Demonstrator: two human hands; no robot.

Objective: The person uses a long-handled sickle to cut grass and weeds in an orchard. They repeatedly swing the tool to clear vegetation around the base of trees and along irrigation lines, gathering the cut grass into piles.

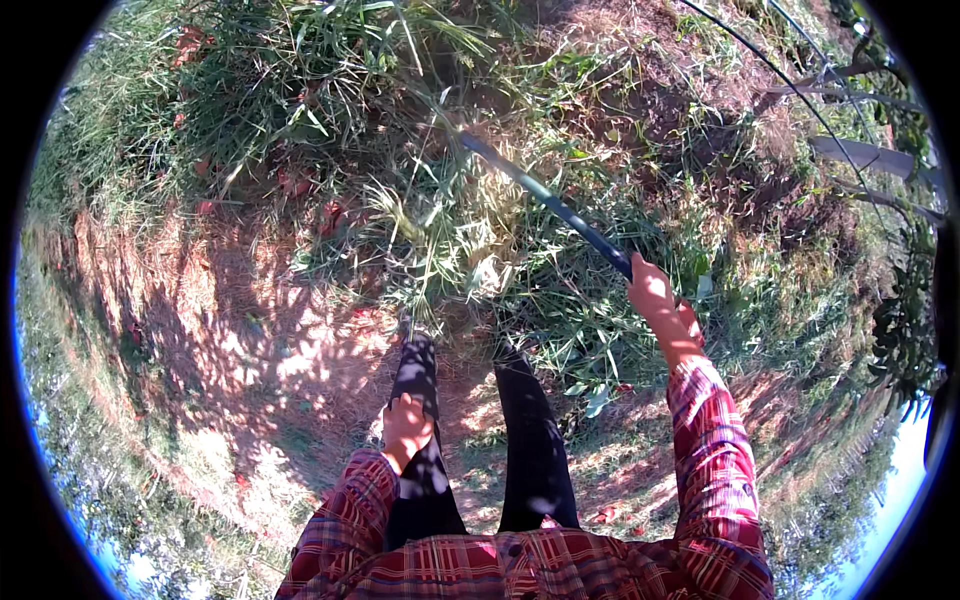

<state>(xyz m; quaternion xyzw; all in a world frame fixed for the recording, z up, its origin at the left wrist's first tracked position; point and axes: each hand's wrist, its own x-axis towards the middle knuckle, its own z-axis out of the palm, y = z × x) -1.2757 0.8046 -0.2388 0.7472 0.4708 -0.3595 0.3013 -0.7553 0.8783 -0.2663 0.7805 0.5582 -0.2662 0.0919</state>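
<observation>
My right hand (pixel 651 289) is closed around the near end of a long, dark, straight tool handle (pixel 551 201). The handle slants up and left over the grass. What sits at its far end is blurred among the stalks, so I cannot tell the tool's kind. Bent over my left leg (pixel 421 480), my left hand (pixel 407 424) rests on the dark trouser near the knee and holds no object. Pale, partly dry grass (pixel 491 262) lies in front of my feet, below the handle's far end.
Tall green grass (pixel 262 82) grows thickly at the upper left. Bare, dappled soil with dry litter (pixel 247 352) spreads left of my legs. Thin branches (pixel 787 79) arch in at the upper right, with leafy foliage (pixel 904 330) along the right rim. Cut-looking grass (pixel 592 322) lies right of my feet.
</observation>
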